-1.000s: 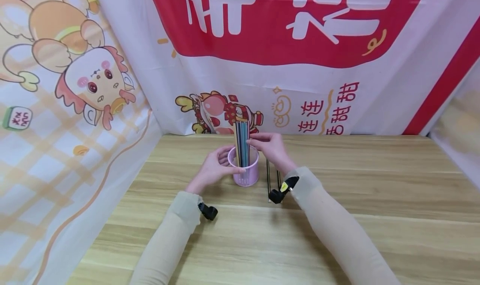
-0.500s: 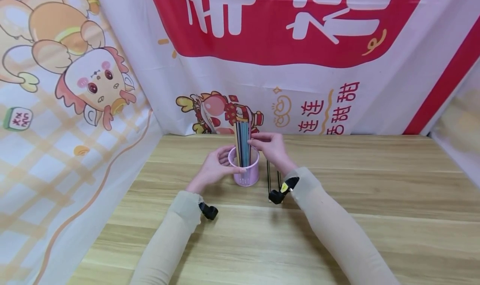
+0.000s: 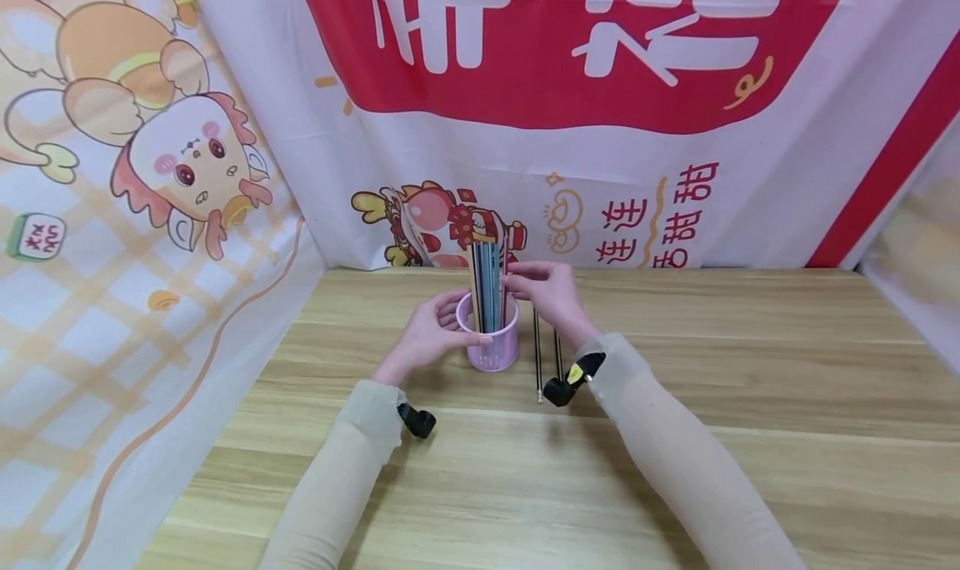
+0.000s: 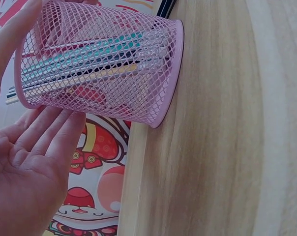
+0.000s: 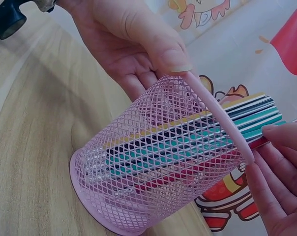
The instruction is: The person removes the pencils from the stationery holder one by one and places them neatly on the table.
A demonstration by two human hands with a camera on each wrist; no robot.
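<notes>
Left hand [image 3: 424, 337] clasps pink mesh pencil cup [image 3: 498, 355] between thumb and fingers at nine o'clock, presumably steadying it; right hand [image 3: 547, 293] pinches red pencil [image 5: 259, 143] at two o'clock.

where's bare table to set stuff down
Free: table right of the right sleeve, and between it and the left sleeve, nearer than the pink mesh cup. Crowded: around the cup: the left hand grips it, right hand pinches a red pencil, two dark pencils lie beside it.

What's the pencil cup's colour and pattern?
The pencil cup is pink diamond mesh, clearest in the right wrist view.
</notes>
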